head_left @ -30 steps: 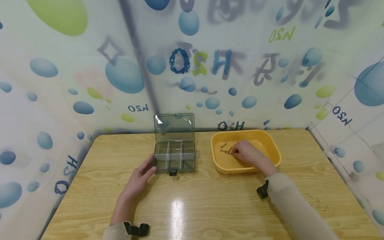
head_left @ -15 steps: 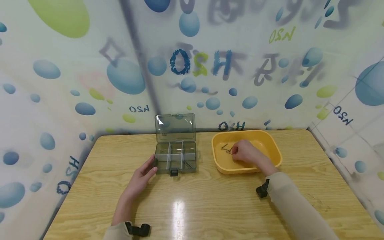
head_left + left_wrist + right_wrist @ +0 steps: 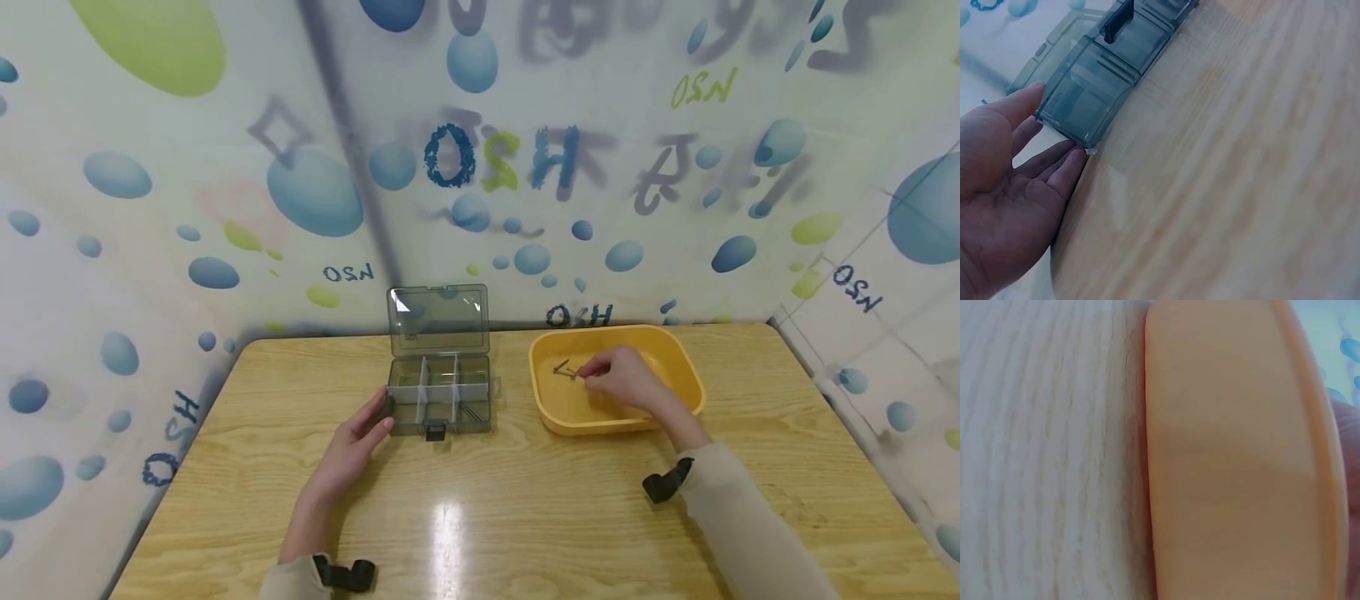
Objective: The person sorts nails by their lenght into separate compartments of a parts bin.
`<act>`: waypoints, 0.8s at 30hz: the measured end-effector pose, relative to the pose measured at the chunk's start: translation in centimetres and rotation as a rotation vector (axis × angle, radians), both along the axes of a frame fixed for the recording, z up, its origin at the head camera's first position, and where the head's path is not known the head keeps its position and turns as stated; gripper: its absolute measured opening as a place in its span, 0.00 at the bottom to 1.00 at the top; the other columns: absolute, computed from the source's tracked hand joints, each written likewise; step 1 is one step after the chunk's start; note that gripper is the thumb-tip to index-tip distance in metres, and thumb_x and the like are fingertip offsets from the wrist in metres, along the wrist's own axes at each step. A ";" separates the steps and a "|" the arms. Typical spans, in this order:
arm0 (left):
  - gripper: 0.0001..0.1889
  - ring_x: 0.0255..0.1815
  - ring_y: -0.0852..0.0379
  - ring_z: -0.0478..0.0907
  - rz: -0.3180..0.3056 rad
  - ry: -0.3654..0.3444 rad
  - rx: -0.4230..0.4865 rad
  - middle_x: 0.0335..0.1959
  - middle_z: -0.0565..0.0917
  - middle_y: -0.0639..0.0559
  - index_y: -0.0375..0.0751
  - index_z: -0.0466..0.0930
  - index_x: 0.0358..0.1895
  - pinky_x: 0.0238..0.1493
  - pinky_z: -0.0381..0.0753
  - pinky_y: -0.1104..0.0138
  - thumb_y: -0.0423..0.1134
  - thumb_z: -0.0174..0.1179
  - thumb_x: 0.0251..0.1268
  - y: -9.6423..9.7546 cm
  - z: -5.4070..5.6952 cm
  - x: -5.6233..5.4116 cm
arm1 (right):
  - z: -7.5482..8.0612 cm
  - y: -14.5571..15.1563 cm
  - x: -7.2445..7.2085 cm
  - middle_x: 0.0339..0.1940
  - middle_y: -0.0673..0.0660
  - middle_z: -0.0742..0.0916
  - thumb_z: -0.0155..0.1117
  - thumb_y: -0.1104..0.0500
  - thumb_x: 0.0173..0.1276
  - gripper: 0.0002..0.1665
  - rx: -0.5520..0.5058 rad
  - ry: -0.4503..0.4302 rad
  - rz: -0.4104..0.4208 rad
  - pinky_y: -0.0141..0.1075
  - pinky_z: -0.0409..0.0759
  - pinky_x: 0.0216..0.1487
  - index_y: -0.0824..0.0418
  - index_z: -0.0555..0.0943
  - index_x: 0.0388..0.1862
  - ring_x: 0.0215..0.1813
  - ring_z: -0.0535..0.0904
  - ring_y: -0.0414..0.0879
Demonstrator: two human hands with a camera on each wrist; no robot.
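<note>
Small dark screws [image 3: 562,367], perhaps nails, are lying loose on the floor of the orange tray [image 3: 592,427], toward its left side. Raised walls are probably serving to stop them rolling off. Right hand [image 3: 628,380] is reaching in over the near right rim, fingertips drawn together at the pile's right end; whether they are pinching a screw or only touching one, cannot tell. The right wrist view is showing mostly the tray's outer wall.

Left of the tray, a smoky divided box [image 3: 407,414] is sitting flat, its lid [image 3: 438,321] standing up at the back, leaving six compartments accessible from above. A few similar pieces [image 3: 469,412] are lying in the front right compartment. Left hand [image 3: 352,442] is resting at the box's left side, thumb and fingers apart around the near corner, likely bracing it against sliding. Black latch [image 3: 435,431] is jutting from the front edge.

Room: a narrow strip of wood is separating box from tray, the tray's left rim forming the barrier there. Patterned wall [image 3: 622,100] is standing close behind both, leaving little space; the wooden table [image 3: 525,517] is stretching much farther on the near side.
</note>
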State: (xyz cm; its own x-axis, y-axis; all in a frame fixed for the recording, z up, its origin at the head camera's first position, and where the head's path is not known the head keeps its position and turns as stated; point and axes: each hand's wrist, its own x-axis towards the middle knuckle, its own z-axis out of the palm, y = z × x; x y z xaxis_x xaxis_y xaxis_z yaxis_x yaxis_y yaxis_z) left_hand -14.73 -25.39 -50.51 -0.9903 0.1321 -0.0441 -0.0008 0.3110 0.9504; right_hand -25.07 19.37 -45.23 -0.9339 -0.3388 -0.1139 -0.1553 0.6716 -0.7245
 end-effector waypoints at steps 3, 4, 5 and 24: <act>0.33 0.80 0.41 0.54 0.006 0.003 0.011 0.81 0.56 0.39 0.37 0.56 0.81 0.61 0.68 0.81 0.42 0.55 0.81 0.0 -0.1 -0.1 | 0.0 0.0 0.3 0.40 0.55 0.90 0.67 0.65 0.66 0.11 -0.021 0.010 -0.012 0.39 0.79 0.43 0.66 0.90 0.45 0.40 0.79 0.48; 0.33 0.80 0.41 0.54 0.006 0.003 0.013 0.81 0.56 0.39 0.37 0.56 0.81 0.61 0.68 0.81 0.42 0.55 0.81 0.1 -0.1 -0.1 | 0.0 0.0 0.3 0.40 0.55 0.90 0.67 0.65 0.66 0.11 -0.025 0.015 -0.017 0.39 0.79 0.43 0.66 0.90 0.44 0.40 0.79 0.48; 0.33 0.80 0.41 0.54 0.004 0.000 0.016 0.81 0.56 0.39 0.37 0.55 0.81 0.61 0.68 0.81 0.42 0.55 0.81 0.1 -0.1 -0.1 | 0.0 0.0 0.4 0.39 0.55 0.90 0.67 0.65 0.66 0.11 -0.027 0.021 -0.019 0.39 0.79 0.43 0.66 0.90 0.44 0.40 0.79 0.48; 0.33 0.80 0.42 0.54 0.004 -0.011 -0.010 0.81 0.56 0.39 0.38 0.56 0.81 0.60 0.66 0.82 0.44 0.55 0.81 0.1 0.3 0.2 | 1.4 -2.2 2.1 0.38 0.55 0.90 0.69 0.65 0.67 0.10 -0.155 0.076 -0.042 0.37 0.83 0.40 0.67 0.90 0.45 0.39 0.83 0.47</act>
State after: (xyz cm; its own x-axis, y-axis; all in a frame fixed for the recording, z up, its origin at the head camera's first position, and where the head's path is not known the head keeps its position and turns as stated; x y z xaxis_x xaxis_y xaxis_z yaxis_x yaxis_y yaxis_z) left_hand -14.56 -25.30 -50.17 -0.9903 0.1273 -0.0562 -0.0125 0.3206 0.9471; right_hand -22.94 17.16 -43.82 -0.9516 -0.3073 0.0083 -0.1878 0.5597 -0.8072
